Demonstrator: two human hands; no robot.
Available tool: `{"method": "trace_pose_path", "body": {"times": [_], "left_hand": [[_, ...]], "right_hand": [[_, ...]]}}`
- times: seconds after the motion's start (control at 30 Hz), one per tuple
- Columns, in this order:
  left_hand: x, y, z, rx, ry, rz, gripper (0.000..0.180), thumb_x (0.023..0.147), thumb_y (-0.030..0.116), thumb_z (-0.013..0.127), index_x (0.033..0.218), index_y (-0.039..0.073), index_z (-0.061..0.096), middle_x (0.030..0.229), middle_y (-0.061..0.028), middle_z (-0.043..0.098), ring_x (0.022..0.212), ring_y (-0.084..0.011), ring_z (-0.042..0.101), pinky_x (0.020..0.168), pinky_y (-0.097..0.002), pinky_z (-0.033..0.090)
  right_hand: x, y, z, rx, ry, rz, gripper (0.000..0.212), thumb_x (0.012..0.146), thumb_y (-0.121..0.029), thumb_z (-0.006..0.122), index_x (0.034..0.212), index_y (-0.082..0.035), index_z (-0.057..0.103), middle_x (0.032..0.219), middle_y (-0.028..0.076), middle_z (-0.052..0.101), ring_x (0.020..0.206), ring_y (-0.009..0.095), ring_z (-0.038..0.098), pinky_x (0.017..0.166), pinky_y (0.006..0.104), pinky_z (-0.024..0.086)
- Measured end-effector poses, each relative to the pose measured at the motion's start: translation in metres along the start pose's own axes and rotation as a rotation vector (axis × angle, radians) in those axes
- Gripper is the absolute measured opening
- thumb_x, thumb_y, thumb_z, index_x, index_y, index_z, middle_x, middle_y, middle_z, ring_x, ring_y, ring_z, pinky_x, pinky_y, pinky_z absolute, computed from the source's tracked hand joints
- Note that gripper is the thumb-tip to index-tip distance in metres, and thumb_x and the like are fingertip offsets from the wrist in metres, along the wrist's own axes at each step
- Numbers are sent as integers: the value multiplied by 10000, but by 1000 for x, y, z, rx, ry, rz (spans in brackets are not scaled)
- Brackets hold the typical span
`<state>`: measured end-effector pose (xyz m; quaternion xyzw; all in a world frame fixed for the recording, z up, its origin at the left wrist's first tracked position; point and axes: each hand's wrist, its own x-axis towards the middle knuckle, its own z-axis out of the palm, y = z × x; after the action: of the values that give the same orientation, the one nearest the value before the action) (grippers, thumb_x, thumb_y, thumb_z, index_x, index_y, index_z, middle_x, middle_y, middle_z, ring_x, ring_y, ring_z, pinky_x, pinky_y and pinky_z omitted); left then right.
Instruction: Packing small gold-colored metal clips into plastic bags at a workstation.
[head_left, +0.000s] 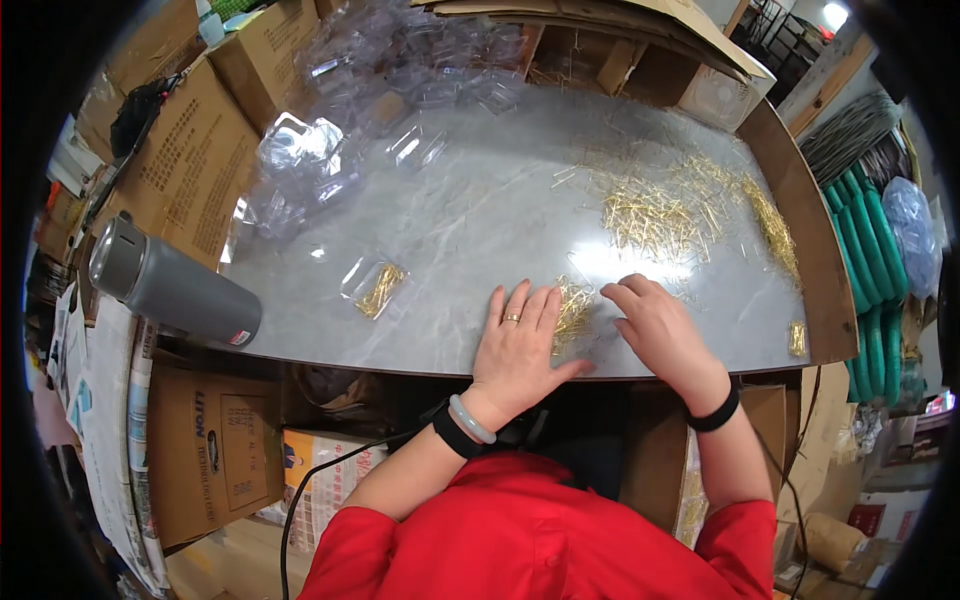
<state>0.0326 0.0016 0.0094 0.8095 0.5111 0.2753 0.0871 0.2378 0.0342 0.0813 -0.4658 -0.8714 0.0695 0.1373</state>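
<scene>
Golden wire pins (572,318) are lying heaped on the table (440,270) between the left hand (520,340), resting with fingers slightly apart, and the right hand (660,325), bent; whether pinching, I cannot tell. They are probably feeling light, stiff, slippery, asking for a mid-length hold. Farther, a larger pile (655,218) is spreading.

The grey marbled tabletop (480,220) is brightly lit, with white glare right of centre; clear plastic shells (300,145) glint at upper left. A lamp (835,16) blazes at upper right. Fisheye distortion bends edges toward black corners.
</scene>
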Motion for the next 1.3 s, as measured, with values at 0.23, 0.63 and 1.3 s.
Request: {"method": "trace_pose_path", "body": {"times": [0.23, 0.63, 1.3], "left_hand": [[-2, -5, 2, -36, 51, 15, 768, 811, 427, 755, 1372, -25, 490, 1331, -166, 519, 1315, -356, 437, 1155, -529, 282], [-3, -6, 3, -11, 72, 31, 760, 822, 439, 740, 1363, -38, 500, 1330, -176, 534, 1316, -359, 443, 1158, -519, 286], [-4, -5, 6, -4, 93, 11, 768, 826, 442, 733, 1391, -19, 489, 1328, -161, 541, 1325, -342, 448, 1165, -513, 280]], "right_hand": [[12, 0, 31, -38, -235, 131, 304, 829, -94, 680, 1125, -30, 646, 1005, 185, 627, 886, 408, 642, 763, 474, 534], [75, 35, 21, -107, -179, -271, 179, 847, -68, 643, 1021, -28, 649, 954, 150, 610, 884, 369, 635, 785, 427, 532], [63, 21, 22, 37, -205, -182, 116, 819, -32, 659, 934, -30, 655, 1002, 140, 631, 926, 354, 622, 797, 437, 517]]}}
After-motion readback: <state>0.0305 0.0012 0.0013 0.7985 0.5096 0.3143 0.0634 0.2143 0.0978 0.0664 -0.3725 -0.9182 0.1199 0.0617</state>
